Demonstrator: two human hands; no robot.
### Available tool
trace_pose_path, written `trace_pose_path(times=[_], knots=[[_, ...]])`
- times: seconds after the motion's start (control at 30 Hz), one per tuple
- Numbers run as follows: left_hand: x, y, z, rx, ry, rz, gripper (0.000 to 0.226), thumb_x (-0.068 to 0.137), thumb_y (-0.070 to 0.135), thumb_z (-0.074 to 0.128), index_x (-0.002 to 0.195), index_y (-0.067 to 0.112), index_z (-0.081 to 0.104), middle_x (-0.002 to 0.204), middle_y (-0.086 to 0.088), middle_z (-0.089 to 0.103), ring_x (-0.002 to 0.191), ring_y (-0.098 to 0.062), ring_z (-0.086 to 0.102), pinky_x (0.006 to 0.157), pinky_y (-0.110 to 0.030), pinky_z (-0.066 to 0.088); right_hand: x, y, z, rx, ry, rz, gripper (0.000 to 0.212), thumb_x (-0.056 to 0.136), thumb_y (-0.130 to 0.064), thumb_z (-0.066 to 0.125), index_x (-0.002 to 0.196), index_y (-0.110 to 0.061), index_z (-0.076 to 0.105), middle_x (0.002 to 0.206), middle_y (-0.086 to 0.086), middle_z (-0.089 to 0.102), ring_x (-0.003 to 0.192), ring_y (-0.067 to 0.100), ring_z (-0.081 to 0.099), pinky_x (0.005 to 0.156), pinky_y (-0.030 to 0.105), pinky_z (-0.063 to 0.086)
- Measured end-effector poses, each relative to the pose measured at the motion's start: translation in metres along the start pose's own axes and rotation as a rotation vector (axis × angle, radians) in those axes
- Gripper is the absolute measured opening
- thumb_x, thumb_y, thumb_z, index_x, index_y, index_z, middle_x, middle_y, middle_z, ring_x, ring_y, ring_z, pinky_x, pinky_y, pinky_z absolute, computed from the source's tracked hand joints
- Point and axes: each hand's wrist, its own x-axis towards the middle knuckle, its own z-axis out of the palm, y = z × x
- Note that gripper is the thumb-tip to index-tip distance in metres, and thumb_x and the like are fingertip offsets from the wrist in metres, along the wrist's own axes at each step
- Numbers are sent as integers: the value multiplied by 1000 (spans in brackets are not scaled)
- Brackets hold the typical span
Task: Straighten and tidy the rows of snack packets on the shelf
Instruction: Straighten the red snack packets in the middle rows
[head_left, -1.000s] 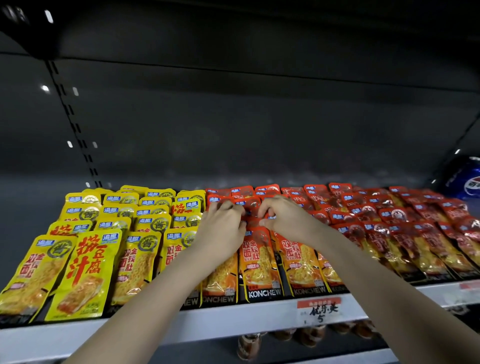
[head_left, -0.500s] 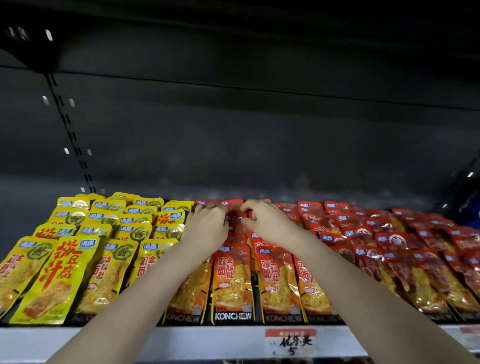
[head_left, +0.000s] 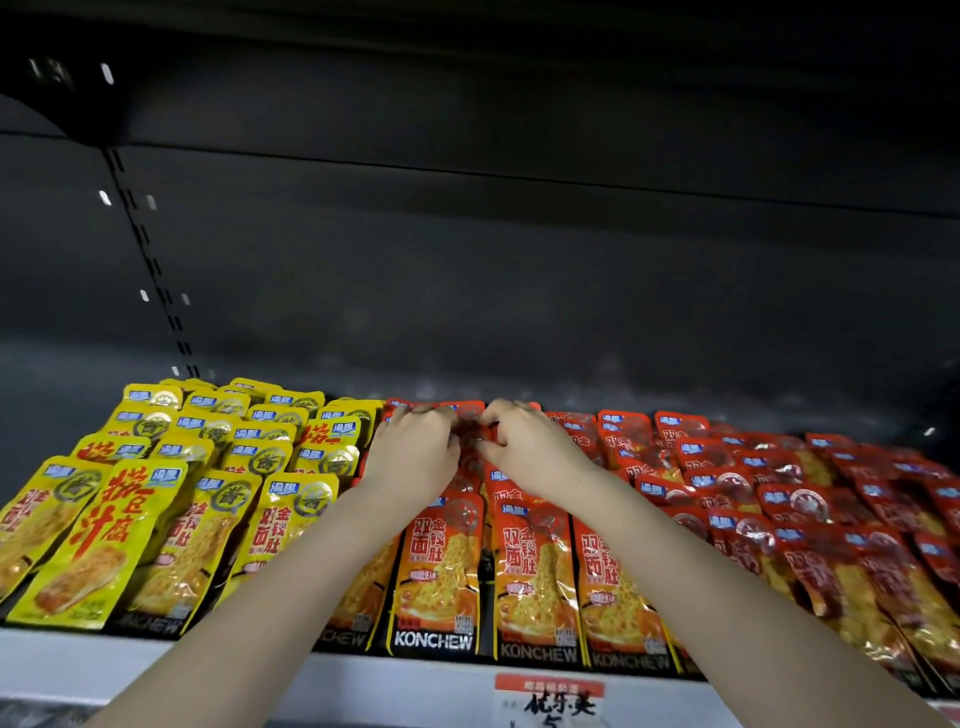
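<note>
Orange snack packets (head_left: 436, 566) lie in overlapping rows in the middle of the shelf. Yellow packets (head_left: 171, 499) fill the left side and red packets (head_left: 779, 499) the right. Both my hands reach to the back of the orange rows. My left hand (head_left: 415, 452) has its fingers curled over the rear orange packets (head_left: 470, 415). My right hand (head_left: 524, 447) pinches the top edge of a rear orange packet with curled fingers. The two hands almost touch each other. The packets under my palms are hidden.
The white front edge of the shelf (head_left: 156, 670) carries a price tag (head_left: 550, 699). A dark back panel (head_left: 519, 270) and the underside of an upper shelf close the space above. A slotted upright (head_left: 150, 260) runs down the back left.
Both hands have moved further back along the orange rows, from the middle packets to the rearmost ones. The view has tilted up and closer to the shelf.
</note>
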Motion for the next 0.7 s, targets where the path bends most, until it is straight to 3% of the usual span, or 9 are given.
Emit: trace_pose_path(times=[0.1,0.23,0.37,0.57,0.7], knots=[[-3,6,-5,-28,38,14,35,94,22,47,129,17,52,131,-6,53,124,-29,42,104,-40,36,-2,2,-8,31,16,-2,30,94,-31,53,122,-18,54,115,4,61,109,22,57,76,29,42],[-12,17,-16,-102,99,105,32,93,23,50,125,21,55,126,-2,56,120,-23,44,101,-34,37,-19,10,-31,51,22,-21,19,94,-30,52,110,-21,60,97,-4,57,95,16,58,72,26,39],[-29,38,-21,-160,-8,190,31,92,26,54,123,24,57,128,2,53,124,-19,40,104,-32,35,-48,24,-46,-9,-40,-43,12,93,-30,55,98,-23,64,91,-9,51,86,11,55,76,28,45],[-45,48,-7,9,-239,260,61,82,57,57,133,24,47,134,8,41,129,-14,29,108,-34,31,-81,42,-45,-88,-173,-59,26,89,-47,55,109,-31,59,108,-14,50,107,7,46,94,29,37],[-46,45,-5,58,-254,279,72,77,65,58,135,25,44,134,12,35,129,-11,24,108,-33,27,-86,45,-37,-90,-182,-82,32,86,-52,55,112,-32,53,109,-18,44,113,7,39,98,30,33]])
